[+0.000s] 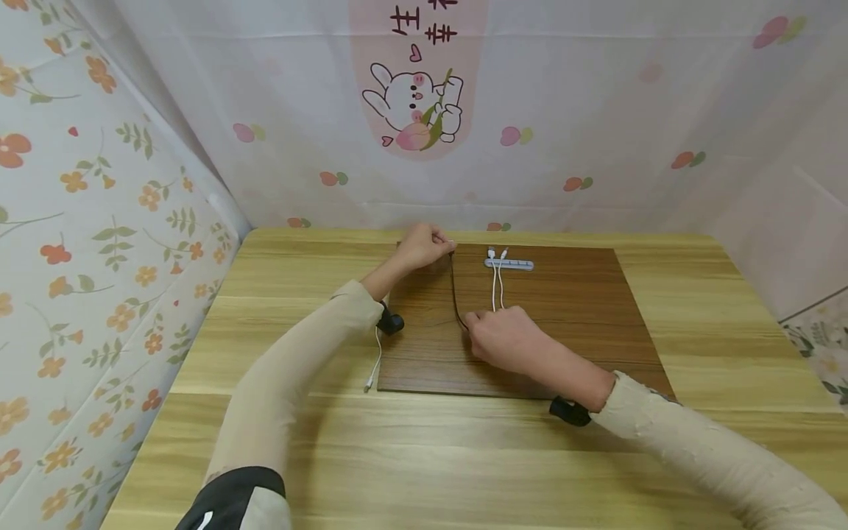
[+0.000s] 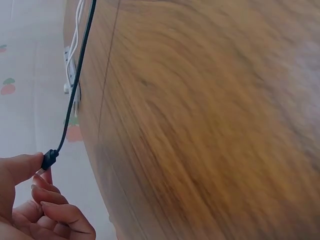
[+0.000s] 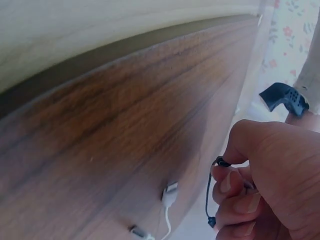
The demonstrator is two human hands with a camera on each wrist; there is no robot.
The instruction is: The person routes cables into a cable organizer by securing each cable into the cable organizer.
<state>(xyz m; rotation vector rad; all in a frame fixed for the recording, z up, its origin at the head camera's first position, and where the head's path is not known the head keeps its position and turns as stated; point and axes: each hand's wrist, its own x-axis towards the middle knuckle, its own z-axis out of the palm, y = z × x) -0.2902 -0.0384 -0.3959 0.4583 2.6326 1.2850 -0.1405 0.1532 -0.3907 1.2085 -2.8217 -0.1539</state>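
A thin black cable (image 1: 454,291) spans the gap between the two hands above a dark brown wooden board (image 1: 563,316). At the board's back edge my left hand (image 1: 424,246) pinches the cable's black plug (image 2: 49,159) between thumb and fingertip. Nearer the board's middle, my right hand (image 1: 503,338) pinches another part of the cable, where a small black piece (image 3: 223,161) shows at the fingertips. A pale blue cable holder strip (image 1: 520,265) lies at the back of the board, with two white cables (image 1: 493,283) across it, their plugs pointing to the back.
Another white cable (image 1: 377,361) lies by the board's left edge, partly hidden by the left arm. The board rests on a light wooden table (image 1: 424,456). A patterned cloth (image 1: 563,96) hangs behind, and a floral one (image 1: 119,243) at the left. Each wrist wears a black camera band.
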